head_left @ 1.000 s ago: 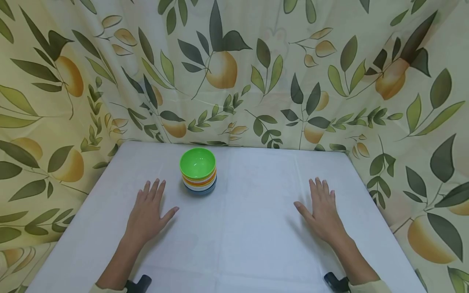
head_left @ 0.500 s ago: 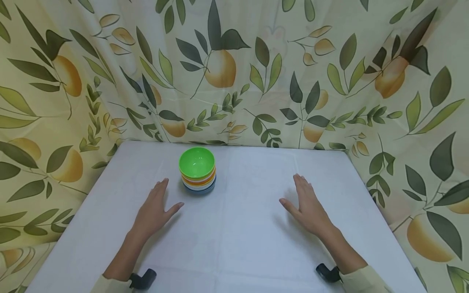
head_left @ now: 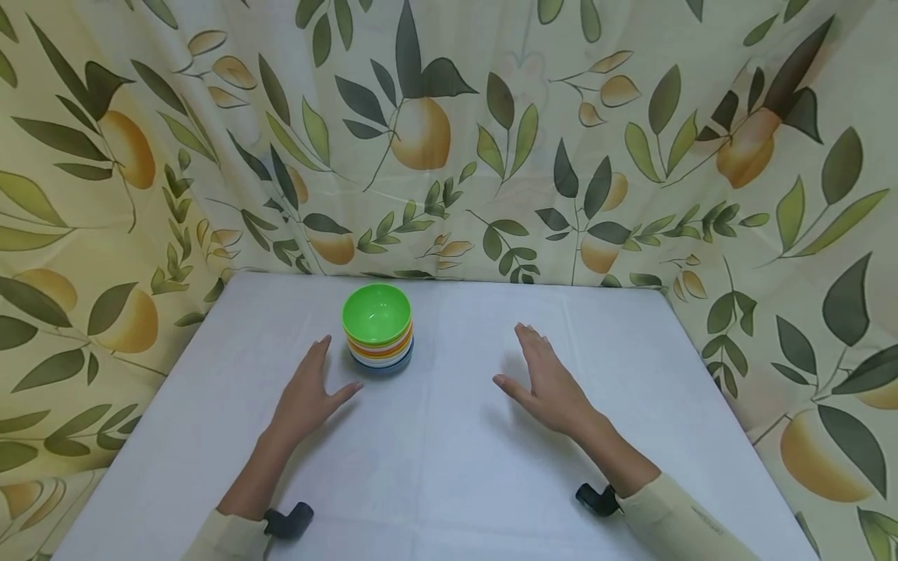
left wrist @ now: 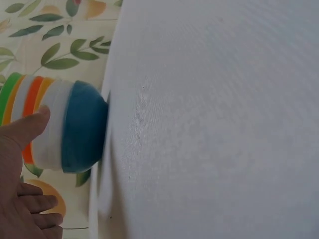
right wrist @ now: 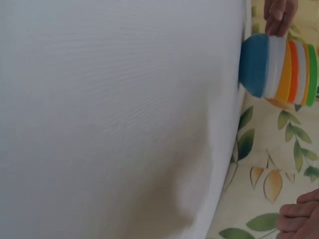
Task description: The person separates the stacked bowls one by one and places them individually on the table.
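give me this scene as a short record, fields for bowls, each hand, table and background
bowls: one nested stack, upright on the table
top bowl: green
bottom bowl: blue
left hand: near the stack, holding nothing
right hand: farther from the stack, holding nothing
table: white
background: curtain with fruit and leaf print

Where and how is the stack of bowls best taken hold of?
Probably by the outer wall of the blue bottom bowl, the left hand from the left and the right hand from the right: the stack stands upright, and this lowest bowl narrows toward the table, which suits cupping.
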`<state>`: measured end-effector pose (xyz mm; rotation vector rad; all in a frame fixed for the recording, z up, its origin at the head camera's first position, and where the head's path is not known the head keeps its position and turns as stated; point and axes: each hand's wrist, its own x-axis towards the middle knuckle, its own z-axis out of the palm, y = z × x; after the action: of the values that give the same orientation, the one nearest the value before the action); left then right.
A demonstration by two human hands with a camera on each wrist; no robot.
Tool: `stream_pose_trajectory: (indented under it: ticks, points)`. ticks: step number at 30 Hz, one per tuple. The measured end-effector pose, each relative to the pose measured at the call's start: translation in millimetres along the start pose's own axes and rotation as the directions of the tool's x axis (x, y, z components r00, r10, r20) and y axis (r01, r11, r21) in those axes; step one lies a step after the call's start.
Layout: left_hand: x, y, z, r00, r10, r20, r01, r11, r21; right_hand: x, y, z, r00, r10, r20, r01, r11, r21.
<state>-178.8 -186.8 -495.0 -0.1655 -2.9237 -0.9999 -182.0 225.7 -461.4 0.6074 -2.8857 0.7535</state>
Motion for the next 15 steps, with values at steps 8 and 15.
stream_pose_trajectory:
  ticks: [8,15]
  points:
    - [10.5,-0.3,4.7,1.000,-0.022,0.004,0.022,0.998,-0.066,15.5,-16,8,1.000,-0.024,0.013,0.023,0.999,0.040]
    - [19.3,-1.6,6.3,0.999,-0.031,-0.010,0.029,0.993,-0.113,26.4,-25,14,0.999,-0.005,0.040,0.002,0.996,0.086]
